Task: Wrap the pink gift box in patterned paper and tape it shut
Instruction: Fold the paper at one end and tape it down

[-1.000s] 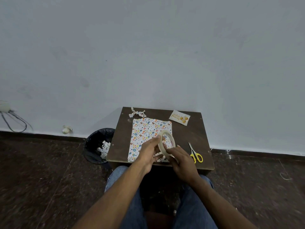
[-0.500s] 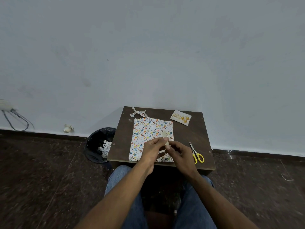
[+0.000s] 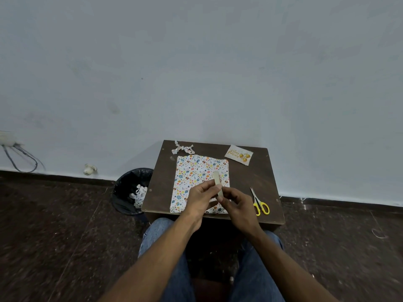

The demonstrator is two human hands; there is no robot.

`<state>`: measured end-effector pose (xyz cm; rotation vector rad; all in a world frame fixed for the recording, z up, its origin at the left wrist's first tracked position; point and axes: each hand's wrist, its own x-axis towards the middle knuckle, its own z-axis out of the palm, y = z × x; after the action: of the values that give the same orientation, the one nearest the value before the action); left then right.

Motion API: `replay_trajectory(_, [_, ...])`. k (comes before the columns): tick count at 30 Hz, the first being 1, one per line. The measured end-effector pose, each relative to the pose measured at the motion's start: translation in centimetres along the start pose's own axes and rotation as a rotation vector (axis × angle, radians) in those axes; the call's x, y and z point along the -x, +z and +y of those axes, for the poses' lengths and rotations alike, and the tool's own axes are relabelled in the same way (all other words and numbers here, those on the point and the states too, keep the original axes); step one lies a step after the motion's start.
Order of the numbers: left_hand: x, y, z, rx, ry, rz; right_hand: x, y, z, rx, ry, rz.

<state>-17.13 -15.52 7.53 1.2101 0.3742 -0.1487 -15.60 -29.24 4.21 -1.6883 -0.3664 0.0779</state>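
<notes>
Brown table (image 3: 261,182) against a pale wall bears the patterned paper (image 3: 196,171); the pink box is covered or otherwise unseen. Left hand (image 3: 199,198) and right hand (image 3: 237,203) both pinch the tape roll (image 3: 218,184), seen edge-on above the paper. Scissors (image 3: 259,203) lie right; any loose tape end is apparently hidden.
</notes>
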Motion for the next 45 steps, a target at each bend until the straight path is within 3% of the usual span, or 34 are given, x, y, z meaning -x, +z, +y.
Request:
replay_trajectory(7, [0.1, 0.2, -0.3, 0.001, -0.019, 0.037, -0.1, 0.4, -0.4, -0.116, 0.029, 0.03])
replay_trajectory(19, [-0.4, 0.6, 0.4, -0.001, 0.027, 0.103, 0.2, -0.3, -0.2, -0.055, 0.036, 0.0])
replay_trajectory(27, [-0.3, 0.4, 0.9, 0.147, -0.054, 0.117, 0.7, -0.6, 0.1, 0.001, 0.053, -0.048])
replay_trajectory(34, [0.3, 0.1, 0.3, -0.144, 0.012, 0.119, 0.6, -0.7, 0.3, 0.07, 0.034, 0.011])
replay_trajectory(45, [-0.3, -0.6, -0.5, -0.416, 0.099, 0.11, 0.8, -1.3, 0.2, 0.319, 0.026, 0.051])
